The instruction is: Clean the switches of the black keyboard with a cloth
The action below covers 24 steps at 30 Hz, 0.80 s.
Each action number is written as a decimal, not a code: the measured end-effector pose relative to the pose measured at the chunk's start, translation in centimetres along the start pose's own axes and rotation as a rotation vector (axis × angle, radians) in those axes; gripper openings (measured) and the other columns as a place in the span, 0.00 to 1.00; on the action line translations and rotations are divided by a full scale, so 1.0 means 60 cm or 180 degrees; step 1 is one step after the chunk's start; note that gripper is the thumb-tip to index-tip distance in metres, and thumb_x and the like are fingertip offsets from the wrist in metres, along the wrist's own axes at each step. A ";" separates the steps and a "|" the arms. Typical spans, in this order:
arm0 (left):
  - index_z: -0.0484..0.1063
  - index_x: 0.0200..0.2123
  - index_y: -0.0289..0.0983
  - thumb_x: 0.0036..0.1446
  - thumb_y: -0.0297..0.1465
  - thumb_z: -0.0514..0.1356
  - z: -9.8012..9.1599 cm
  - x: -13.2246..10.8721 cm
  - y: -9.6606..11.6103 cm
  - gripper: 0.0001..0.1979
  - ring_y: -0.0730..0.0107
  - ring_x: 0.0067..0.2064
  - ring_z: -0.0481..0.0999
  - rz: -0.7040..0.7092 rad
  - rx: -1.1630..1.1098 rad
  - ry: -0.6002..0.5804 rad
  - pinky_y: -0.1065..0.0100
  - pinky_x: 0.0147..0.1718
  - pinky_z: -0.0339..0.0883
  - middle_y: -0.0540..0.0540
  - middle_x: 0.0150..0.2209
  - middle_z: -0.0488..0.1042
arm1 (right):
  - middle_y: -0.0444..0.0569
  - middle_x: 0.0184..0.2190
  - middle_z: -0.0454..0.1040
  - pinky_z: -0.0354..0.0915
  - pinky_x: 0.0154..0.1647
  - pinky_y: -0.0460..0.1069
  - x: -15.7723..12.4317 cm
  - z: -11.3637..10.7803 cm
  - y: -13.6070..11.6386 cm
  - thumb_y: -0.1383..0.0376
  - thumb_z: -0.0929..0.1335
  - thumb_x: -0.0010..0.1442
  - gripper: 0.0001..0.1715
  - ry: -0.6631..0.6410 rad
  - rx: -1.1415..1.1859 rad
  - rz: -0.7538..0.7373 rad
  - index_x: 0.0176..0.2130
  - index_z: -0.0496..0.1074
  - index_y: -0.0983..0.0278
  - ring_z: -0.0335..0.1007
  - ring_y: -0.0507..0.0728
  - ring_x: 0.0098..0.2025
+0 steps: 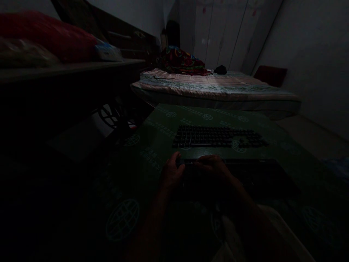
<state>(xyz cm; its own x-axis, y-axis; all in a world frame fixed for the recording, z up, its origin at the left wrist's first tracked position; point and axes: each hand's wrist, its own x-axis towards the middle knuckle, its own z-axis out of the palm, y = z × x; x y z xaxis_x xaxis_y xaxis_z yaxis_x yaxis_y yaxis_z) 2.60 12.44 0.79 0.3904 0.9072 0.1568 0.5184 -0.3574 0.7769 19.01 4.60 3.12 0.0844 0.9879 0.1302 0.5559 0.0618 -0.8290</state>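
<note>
Keyboard parts lie on the green printed cover [163, 123] of the bench: a black key panel [218, 137] rests flat towards the far side, its rows of keys catching a little light, and a second dark flat piece [253, 171], long and low, lies just nearer, parallel to it and close beside it. Both hands meet at the left end of this nearer piece. The left hand [171, 174] sits at its corner with the thumb raised towards the key panel; the right hand [212, 168] lies over its front edge, fingers curled down onto it. The room is very dark, so the grip of either hand cannot be told: the fingers are bent and touch the dark piece, but whether they clasp it or only rest on it is lost in shadow. Both forearms run back towards the bottom edge, and a pale cloth [231, 229] shows beneath the right one. Beyond the bench stands a bed [218, 87] with a striped sheet, a bundle of bright patterned fabric [181, 61] near its head and a small black object [220, 69] just beside that. A red cushion [269, 75] lies against the right wall. On the left, a dark shelf [81, 67] carries a red bag [46, 34].
</note>
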 end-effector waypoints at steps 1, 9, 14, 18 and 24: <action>0.64 0.51 0.37 0.48 0.26 0.56 -0.001 0.000 0.001 0.24 0.61 0.51 0.71 -0.0011 0.0011 -0.0003 0.59 0.50 0.64 0.42 0.49 0.72 | 0.50 0.28 0.77 0.62 0.28 0.44 0.001 0.000 0.004 0.58 0.64 0.55 0.17 0.0053 -0.0015 0.0004 0.31 0.77 0.67 0.71 0.53 0.29; 0.64 0.51 0.38 0.46 0.30 0.60 -0.002 0.000 0.001 0.25 0.60 0.50 0.71 0.0077 0.0136 -0.0011 0.59 0.49 0.65 0.42 0.48 0.72 | 0.49 0.27 0.78 0.61 0.27 0.44 0.008 0.010 0.009 0.59 0.64 0.56 0.16 -0.0011 -0.0435 -0.0069 0.31 0.78 0.66 0.70 0.53 0.27; 0.64 0.51 0.37 0.45 0.31 0.62 0.000 -0.002 0.003 0.27 0.58 0.50 0.71 -0.0013 0.0098 -0.0042 0.58 0.49 0.65 0.40 0.49 0.71 | 0.49 0.26 0.77 0.59 0.26 0.44 0.006 0.006 0.007 0.61 0.64 0.56 0.15 -0.0032 -0.0516 -0.0048 0.30 0.78 0.67 0.70 0.52 0.27; 0.65 0.50 0.37 0.44 0.31 0.62 0.001 -0.001 0.001 0.27 0.59 0.50 0.71 0.0028 0.0048 -0.0003 0.58 0.49 0.65 0.41 0.49 0.71 | 0.49 0.25 0.76 0.59 0.24 0.44 0.003 0.007 0.009 0.60 0.65 0.55 0.15 -0.0099 -0.0290 0.0020 0.30 0.77 0.67 0.69 0.52 0.25; 0.65 0.50 0.39 0.45 0.31 0.62 -0.001 -0.004 0.002 0.27 0.59 0.49 0.71 0.0039 0.0045 -0.0023 0.58 0.49 0.65 0.42 0.48 0.72 | 0.50 0.27 0.77 0.61 0.26 0.44 0.002 0.007 0.009 0.59 0.65 0.55 0.17 0.0011 -0.0166 -0.0038 0.30 0.78 0.67 0.70 0.53 0.27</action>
<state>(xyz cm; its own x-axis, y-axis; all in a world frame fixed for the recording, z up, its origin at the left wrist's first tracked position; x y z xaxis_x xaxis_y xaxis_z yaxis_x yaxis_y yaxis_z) 2.52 12.21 0.92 0.4023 0.9011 0.1618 0.5243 -0.3717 0.7662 18.99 4.80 2.47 0.0802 0.9866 0.1420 0.5992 0.0661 -0.7978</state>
